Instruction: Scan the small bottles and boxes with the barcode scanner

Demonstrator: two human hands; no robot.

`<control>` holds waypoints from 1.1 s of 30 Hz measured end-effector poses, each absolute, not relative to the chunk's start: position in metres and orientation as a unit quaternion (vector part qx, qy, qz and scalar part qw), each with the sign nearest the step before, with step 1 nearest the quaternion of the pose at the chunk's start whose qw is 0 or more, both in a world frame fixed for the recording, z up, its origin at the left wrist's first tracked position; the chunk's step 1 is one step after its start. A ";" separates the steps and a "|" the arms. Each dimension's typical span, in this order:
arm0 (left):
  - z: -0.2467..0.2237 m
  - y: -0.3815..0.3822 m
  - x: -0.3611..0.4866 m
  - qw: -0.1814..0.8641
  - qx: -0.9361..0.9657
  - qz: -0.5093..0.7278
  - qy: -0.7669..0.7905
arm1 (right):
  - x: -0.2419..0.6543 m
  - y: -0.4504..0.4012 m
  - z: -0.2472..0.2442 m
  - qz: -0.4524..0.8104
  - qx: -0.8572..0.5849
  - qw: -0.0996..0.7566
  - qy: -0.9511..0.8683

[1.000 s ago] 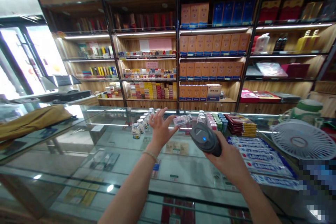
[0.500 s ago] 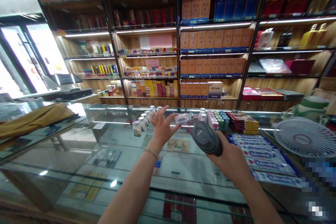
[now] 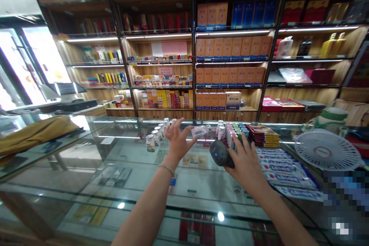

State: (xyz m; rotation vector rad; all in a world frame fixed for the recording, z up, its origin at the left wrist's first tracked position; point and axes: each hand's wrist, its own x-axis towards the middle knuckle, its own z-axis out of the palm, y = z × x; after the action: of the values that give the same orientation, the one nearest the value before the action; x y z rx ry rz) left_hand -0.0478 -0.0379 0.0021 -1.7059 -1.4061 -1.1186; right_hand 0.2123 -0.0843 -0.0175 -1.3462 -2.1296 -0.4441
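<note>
Between the thumb and fingers of my left hand [image 3: 179,140] is a small clear bottle [image 3: 201,131], tilted sideways above the glass counter. My right hand [image 3: 245,163] has its fingers spread, with a dark handheld scanner [image 3: 219,153] against the thumb side; a small blue light shows on the scanner. White-capped jars [image 3: 150,143] stand in a row left of my left hand. Bottles with pinkish contents [image 3: 221,132] stand behind the scanner, beside rows of pink, green and blue packs [image 3: 236,127].
Flat blue-and-white packs [image 3: 285,169], stacked red-and-yellow packs [image 3: 263,135] and a white fan [image 3: 323,152] lie right on the glass counter [image 3: 138,173]. A mustard cloth [image 3: 37,132] is at left. Stocked shelves [image 3: 230,63] line the back wall.
My right hand's fingers have opened out from around the scanner, and the scanner has turned, now showing a blue light. My left hand with the bottle is nearly unchanged.
</note>
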 end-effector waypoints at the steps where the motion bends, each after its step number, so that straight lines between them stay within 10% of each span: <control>1: 0.002 -0.038 -0.048 0.323 -0.652 -0.426 -0.537 | 0.212 -0.085 -0.019 -0.164 -0.507 0.277 -0.800; 26: 0.001 -0.038 -0.047 0.306 -0.660 -0.430 -0.535 | 0.232 -0.099 -0.030 0.010 -0.442 0.133 -0.887; 33: 0.002 -0.038 -0.047 0.311 -0.655 -0.432 -0.536 | 0.221 -0.056 0.014 -0.020 -0.484 0.220 -0.846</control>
State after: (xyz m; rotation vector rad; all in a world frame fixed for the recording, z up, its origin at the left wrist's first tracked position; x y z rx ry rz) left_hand -0.0466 -0.0384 0.0020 -1.7306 -1.4157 -1.1395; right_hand 0.2212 -0.0556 0.0138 -1.3393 -2.3407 -0.0544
